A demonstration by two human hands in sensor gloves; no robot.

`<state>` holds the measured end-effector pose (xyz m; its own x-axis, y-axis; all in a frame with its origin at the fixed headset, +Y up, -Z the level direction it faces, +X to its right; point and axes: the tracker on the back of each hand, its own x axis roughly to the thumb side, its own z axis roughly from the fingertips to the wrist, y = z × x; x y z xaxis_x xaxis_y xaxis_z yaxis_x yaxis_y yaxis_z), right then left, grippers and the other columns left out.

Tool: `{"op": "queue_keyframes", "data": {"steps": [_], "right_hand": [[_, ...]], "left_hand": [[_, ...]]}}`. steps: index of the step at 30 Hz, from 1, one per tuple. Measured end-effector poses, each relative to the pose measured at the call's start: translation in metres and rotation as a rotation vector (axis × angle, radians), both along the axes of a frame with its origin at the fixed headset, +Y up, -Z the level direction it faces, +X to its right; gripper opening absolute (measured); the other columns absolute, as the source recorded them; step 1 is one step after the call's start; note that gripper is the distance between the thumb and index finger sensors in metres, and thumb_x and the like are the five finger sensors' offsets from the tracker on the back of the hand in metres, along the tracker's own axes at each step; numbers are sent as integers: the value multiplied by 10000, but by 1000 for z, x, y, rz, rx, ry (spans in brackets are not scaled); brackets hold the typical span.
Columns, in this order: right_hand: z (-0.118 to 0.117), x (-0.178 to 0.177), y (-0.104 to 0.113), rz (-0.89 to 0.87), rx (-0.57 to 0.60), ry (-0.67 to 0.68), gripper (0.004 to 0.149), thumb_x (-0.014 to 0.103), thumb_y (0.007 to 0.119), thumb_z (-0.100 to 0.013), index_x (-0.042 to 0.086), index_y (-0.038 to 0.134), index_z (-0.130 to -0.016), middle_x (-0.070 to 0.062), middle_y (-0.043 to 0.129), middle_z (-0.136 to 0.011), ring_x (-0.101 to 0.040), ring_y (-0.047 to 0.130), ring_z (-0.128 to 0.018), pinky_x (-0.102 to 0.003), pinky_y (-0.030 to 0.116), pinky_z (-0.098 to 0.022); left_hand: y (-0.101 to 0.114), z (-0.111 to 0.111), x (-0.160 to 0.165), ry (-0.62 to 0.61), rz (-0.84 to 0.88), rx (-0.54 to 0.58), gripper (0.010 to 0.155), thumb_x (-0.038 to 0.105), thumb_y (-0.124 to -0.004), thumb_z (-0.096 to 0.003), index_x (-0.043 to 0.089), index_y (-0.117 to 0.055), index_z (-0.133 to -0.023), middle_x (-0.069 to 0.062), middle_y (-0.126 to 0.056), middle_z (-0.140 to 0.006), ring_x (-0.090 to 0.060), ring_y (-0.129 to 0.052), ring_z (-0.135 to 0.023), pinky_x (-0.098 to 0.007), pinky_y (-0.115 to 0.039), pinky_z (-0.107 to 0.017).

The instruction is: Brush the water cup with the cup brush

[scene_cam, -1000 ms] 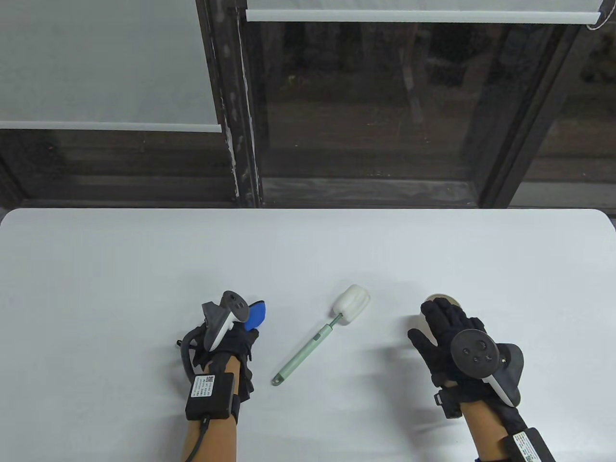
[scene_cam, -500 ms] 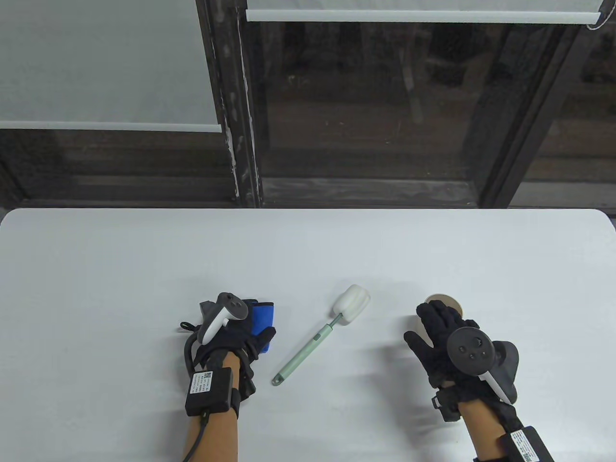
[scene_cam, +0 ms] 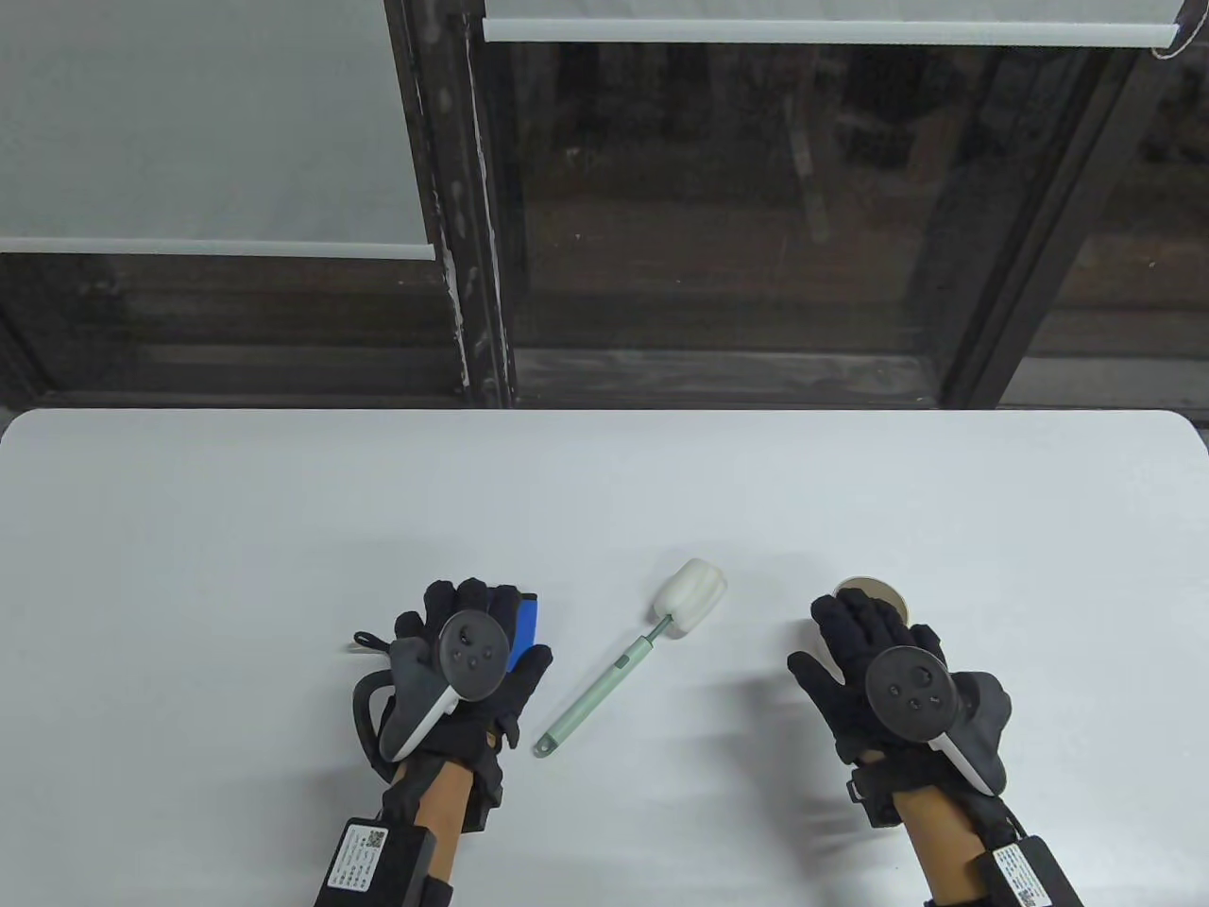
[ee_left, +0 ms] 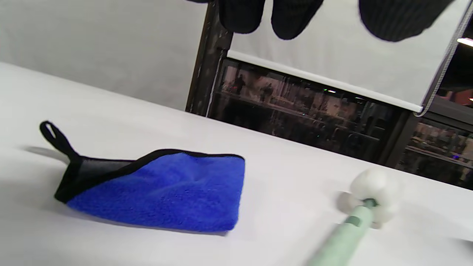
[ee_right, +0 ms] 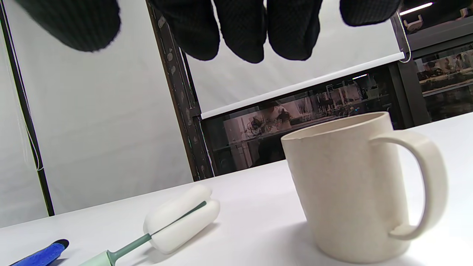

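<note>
Between the two spread, empty hands, the cup brush (scene_cam: 623,661) lies diagonally, sponge head pointing up-right toward the cup (scene_cam: 874,592).

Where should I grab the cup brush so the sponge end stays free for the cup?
Probably the pale green handle of the brush, near its lower end. It lies flat and bare on the table, slanting toward the left hand, sponge pointing away. Come down from above and pinch across it.

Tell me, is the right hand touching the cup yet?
Apart. In the right wrist view the right hand's fingers hang well above the cup, with window and blind showing between them and its rim.
</note>
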<state>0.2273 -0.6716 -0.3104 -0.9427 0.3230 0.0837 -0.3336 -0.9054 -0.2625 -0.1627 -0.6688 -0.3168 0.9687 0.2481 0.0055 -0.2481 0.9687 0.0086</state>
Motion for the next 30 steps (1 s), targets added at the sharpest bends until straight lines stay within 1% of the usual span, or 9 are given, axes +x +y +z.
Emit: {"op": "queue_keyframes", "data": {"steps": [4,7,11,16,25,30], "right_hand": [[3,-4,1,15,14,3,675,691,651,-443,370,585,-1033,7,622,-1061,-318,676,-1013,-603,547,-689],[5,-6,3,22,24,9,674,688,654,-443,369,586,-1032,4,623,-1060,-319,673,-1013,-605,546,-687],[7,-7,3,33,32,14,672,685,655,-443,363,593,-1030,0,627,-1057,-320,677,-1010,-608,544,-685],[7,-8,3,46,32,12,670,681,656,-444,360,595,-1029,-1,629,-1055,-324,680,-1006,-608,546,-683],[8,-7,4,33,39,9,670,677,656,-444,354,597,-1028,-2,636,-1050,-323,687,-1002,-609,549,-681],[9,-6,4,18,41,9,668,676,657,-445,353,600,-1026,-3,639,-1049,-322,693,-1000,-608,550,-681]], "left_hand": [[7,16,10,-22,-46,79,766,693,-683,-407,438,-482,-1101,35,-401,-1243,-289,-252,-1175,-595,-257,-832],[4,21,12,-38,-77,110,761,695,-682,-407,438,-494,-1098,36,-411,-1241,-280,-263,-1177,-592,-260,-834],[-2,21,9,-52,-36,80,758,692,-688,-406,431,-513,-1095,30,-421,-1238,-277,-277,-1176,-590,-258,-833],[-3,20,9,-55,-17,87,753,692,-688,-406,426,-530,-1092,31,-436,-1236,-276,-296,-1177,-592,-263,-835],[-2,20,9,-90,19,82,736,689,-690,-407,414,-577,-1080,17,-509,-1219,-285,-383,-1168,-593,-308,-832],[-3,21,10,-99,30,83,737,690,-689,-409,415,-573,-1082,14,-508,-1220,-286,-382,-1168,-594,-315,-830]]}}
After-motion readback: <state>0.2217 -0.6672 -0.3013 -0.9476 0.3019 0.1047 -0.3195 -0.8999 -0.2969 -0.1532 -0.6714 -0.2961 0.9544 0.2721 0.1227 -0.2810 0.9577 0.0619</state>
